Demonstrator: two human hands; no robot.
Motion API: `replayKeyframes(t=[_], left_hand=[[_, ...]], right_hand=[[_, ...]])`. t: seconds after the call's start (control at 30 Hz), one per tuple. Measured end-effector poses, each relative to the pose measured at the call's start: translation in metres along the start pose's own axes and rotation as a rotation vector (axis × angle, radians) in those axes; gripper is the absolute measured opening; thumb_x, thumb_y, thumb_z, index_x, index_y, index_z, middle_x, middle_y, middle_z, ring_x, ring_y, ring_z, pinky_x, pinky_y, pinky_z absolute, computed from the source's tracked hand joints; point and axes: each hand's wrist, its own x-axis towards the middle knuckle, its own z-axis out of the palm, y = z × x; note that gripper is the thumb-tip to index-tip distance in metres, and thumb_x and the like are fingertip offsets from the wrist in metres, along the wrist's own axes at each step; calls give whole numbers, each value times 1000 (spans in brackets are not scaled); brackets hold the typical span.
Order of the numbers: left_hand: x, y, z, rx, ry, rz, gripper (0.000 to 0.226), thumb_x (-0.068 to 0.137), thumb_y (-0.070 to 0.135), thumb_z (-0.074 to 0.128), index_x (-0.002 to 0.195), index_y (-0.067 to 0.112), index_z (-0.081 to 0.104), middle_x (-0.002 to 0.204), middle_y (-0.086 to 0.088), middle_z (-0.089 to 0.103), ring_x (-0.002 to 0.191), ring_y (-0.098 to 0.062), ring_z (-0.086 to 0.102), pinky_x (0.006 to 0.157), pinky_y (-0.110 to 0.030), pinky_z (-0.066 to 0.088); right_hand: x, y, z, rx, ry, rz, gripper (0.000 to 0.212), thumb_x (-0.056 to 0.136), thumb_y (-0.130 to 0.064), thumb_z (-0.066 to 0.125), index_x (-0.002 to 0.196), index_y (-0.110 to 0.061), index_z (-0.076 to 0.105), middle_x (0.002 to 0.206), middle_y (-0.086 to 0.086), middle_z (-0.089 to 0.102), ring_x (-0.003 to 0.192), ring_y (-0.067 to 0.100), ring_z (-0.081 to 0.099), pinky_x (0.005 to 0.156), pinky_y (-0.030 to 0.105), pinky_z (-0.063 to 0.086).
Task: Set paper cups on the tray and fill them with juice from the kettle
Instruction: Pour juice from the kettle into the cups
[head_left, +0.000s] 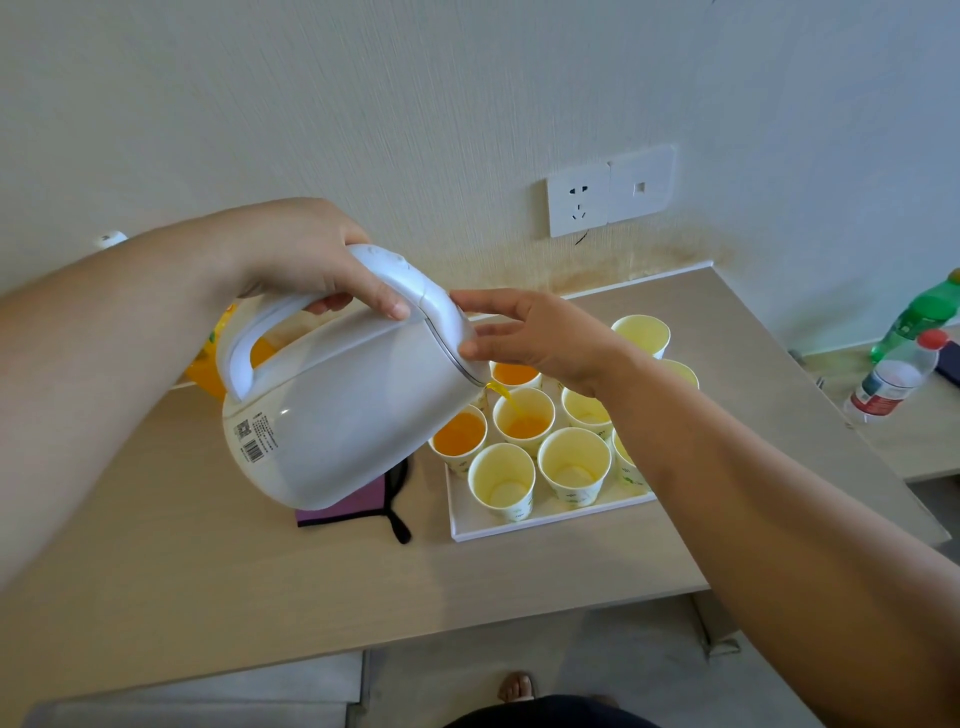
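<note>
My left hand (311, 260) grips the handle of a white kettle (353, 415), which is tilted to the right over the white tray (519, 527). My right hand (535, 338) presses straight fingers against the kettle's lid near the spout. A thin orange stream of juice (506, 397) falls from the spout into the middle paper cup (523, 418). Two other cups hold juice, one at the left (460, 434) and one at the back (515, 374). Several more cups on the tray are empty, such as the front one (501, 480).
A purple cloth with a black strap (358, 506) lies under the kettle on the wooden table (260, 597). A juice bottle (213, 364) shows behind the kettle. Two plastic bottles (898, 374) stand at the far right. A wall socket (577, 205) is above the table.
</note>
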Motion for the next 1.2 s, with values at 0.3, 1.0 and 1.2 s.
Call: replayKeyframes(t=[0.3, 1.0, 1.2], left_hand=[[3, 2, -3, 9, -8, 2, 40, 65, 46, 80, 65, 12, 60, 45, 4, 54, 51, -17, 50, 57, -29, 36], [3, 5, -1, 40, 2, -6, 38, 66, 46, 80, 65, 14, 60, 44, 5, 55, 51, -17, 51, 55, -28, 35], [3, 6, 0, 47, 7, -5, 38, 66, 45, 80, 66, 12, 61, 46, 4, 56, 51, -17, 52, 56, -28, 36]], right_hand=[[-4, 0, 0, 53, 14, -5, 54, 81, -16, 74, 131, -29, 58, 117, -3, 69, 114, 11, 60, 101, 27, 44], [-1, 8, 2, 87, 3, -3, 53, 78, -15, 76, 124, -38, 60, 116, 1, 69, 116, 6, 58, 110, 39, 37], [0, 11, 2, 82, 14, -1, 55, 76, -19, 77, 125, -37, 61, 116, -1, 69, 116, 6, 58, 110, 42, 37]])
